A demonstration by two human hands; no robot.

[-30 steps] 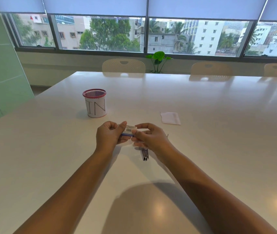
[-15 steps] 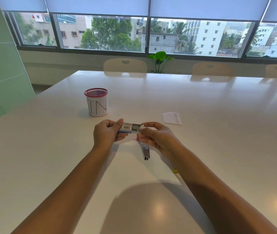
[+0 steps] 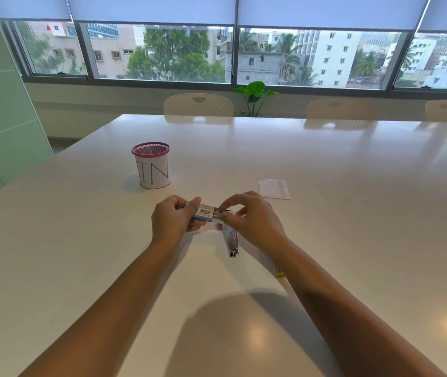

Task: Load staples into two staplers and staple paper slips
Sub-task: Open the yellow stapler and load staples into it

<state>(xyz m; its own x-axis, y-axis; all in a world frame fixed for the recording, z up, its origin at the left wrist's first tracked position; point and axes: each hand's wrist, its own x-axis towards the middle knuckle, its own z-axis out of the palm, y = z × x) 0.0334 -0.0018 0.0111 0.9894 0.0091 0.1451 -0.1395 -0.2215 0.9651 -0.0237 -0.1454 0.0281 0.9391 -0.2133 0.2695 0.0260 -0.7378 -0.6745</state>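
Note:
My left hand [image 3: 172, 220] grips a small staple box [image 3: 204, 212] with a barcode, held just above the white table [image 3: 80, 240]. My right hand [image 3: 252, 217] pinches the grey inner tray [image 3: 219, 212] sticking out of the box's right end. Below the hands a metal stapler [image 3: 231, 239] lies on the table, partly hidden by my right hand. A yellow object [image 3: 279, 272], mostly covered by my right forearm, peeks out beside it. White paper slips [image 3: 274, 188] lie just beyond my right hand.
A pink mesh cup [image 3: 153, 168] wrapped in paper marked "IN" stands to the far left of the hands. Cream chairs [image 3: 198, 105] line the table's far edge, with a green plant [image 3: 255, 91] behind them under the windows.
The grey tray has slid out of the box's right end under my right fingers. Both hands stayed in about the same place above the stapler.

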